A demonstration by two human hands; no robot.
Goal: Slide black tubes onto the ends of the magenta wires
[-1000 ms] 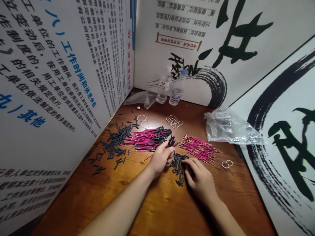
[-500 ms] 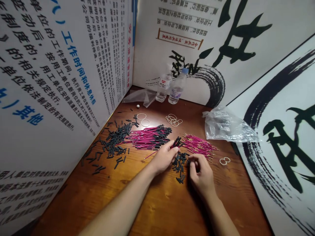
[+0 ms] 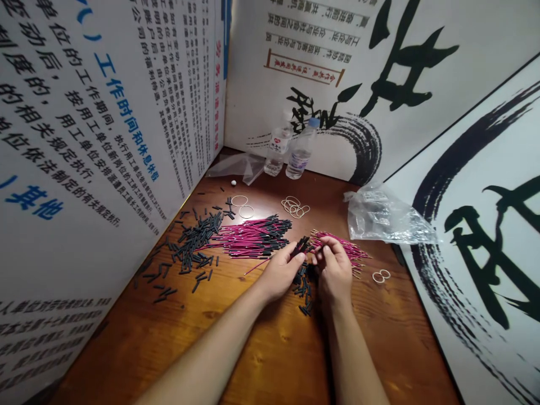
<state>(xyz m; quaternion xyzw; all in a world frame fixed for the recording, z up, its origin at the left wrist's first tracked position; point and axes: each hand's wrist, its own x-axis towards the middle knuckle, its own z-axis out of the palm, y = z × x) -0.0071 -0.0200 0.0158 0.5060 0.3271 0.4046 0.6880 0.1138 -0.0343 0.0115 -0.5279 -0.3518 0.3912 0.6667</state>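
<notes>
"Left hand [image 3: 280,273] first — how does it stand?"

"Curled closed round a bundle [image 3: 302,245] of pink sticks, their black ends poking up past the thumb."

"And the right hand [image 3: 336,275]?"

"Just beside it, fingers bent in, thumb close to the forefinger. Whether anything is pinched there, I can't tell; it's too small to make out."

"What lies nearest?"

"A small heap of black tubes [image 3: 301,287] on the table [image 3: 278,365], below and between the two hands. Behind the right hand, which partly covers them, lie the gold-tipped sticks [image 3: 358,254]."

"And behind the left hand?"

"A broad pile of black-ended sticks [image 3: 253,236], mostly lying crosswise. Further left, a larger scatter of loose tubes [image 3: 196,244]."

"Past those?"

"Pale bands — two behind the left piles, a tangle [image 3: 295,207] near the middle, two more right of the gold-tipped sticks."

"And at the edges?"

"One clear bag [image 3: 379,216] on the right, another bag [image 3: 236,166] at the back left. Next to that, two bottles [image 3: 276,152] upright, side by side, before the back panel [image 3: 253,107]."
</notes>
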